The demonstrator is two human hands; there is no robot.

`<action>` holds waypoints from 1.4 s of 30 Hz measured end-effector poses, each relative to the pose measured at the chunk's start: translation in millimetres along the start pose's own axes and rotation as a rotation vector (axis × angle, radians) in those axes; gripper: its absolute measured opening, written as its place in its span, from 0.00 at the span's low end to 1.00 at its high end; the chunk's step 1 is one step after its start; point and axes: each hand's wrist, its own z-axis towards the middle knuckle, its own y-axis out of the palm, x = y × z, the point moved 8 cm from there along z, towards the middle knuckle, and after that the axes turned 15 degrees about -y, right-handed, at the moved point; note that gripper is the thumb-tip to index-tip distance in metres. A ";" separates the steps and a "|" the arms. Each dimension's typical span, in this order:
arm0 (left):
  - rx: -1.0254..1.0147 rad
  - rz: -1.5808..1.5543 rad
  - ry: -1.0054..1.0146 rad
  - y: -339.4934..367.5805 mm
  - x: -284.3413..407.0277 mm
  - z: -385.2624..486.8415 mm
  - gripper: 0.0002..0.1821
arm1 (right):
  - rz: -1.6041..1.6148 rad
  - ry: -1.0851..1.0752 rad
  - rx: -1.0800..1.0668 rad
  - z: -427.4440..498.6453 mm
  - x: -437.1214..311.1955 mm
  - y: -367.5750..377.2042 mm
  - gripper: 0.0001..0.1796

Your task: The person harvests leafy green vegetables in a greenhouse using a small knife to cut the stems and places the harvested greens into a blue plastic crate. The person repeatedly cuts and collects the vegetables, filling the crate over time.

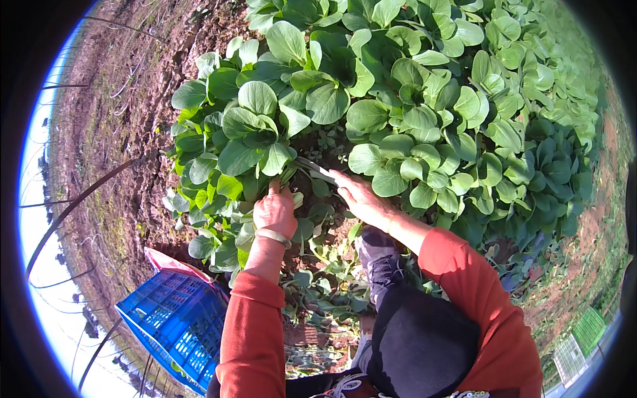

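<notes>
My left hand (275,210), with a pale bangle (273,238) at its wrist, is closed around the lower stems of a leafy green plant, apparently bok choy (255,130). Its broad leaves spread above my knuckles. My right hand (362,200) holds a knife (318,172) whose grey blade points left towards the base of that plant. Leaves cover the blade's tip, and the handle is mostly hidden in my palm. Between the two hands, cut or fallen leaves (321,213) lie on the soil.
A blue plastic crate (171,318) with a pink cloth or bag (174,263) at its rim stands lower left. Dense leafy greens (428,114) fill the bed ahead and right. My shoe (378,261) rests on leaf-strewn soil. Thin curved hoops (82,201) rise at left; green and white crates (588,331) sit far right.
</notes>
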 end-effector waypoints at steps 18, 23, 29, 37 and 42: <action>-0.060 -0.165 -0.055 10.7 -6.8 2.8 0.32 | -0.090 0.081 -0.044 10.0 -10.3 2.1 0.28; 0.075 -0.136 -0.043 10.7 -12.4 7.1 0.30 | -0.304 0.137 -0.177 15.4 -7.2 14.1 0.32; 0.061 -0.325 -0.024 8.7 -21.4 0.0 0.29 | -0.477 -0.076 0.081 -9.7 -11.6 0.8 0.32; -0.236 -1.153 -0.082 -35.3 -15.0 -89.6 0.28 | 0.850 0.015 0.506 -29.3 -30.2 -40.5 0.22; -0.282 -1.169 -0.104 -40.1 0.6 -119.0 0.28 | 0.756 0.380 0.076 -35.3 -60.0 -37.1 0.27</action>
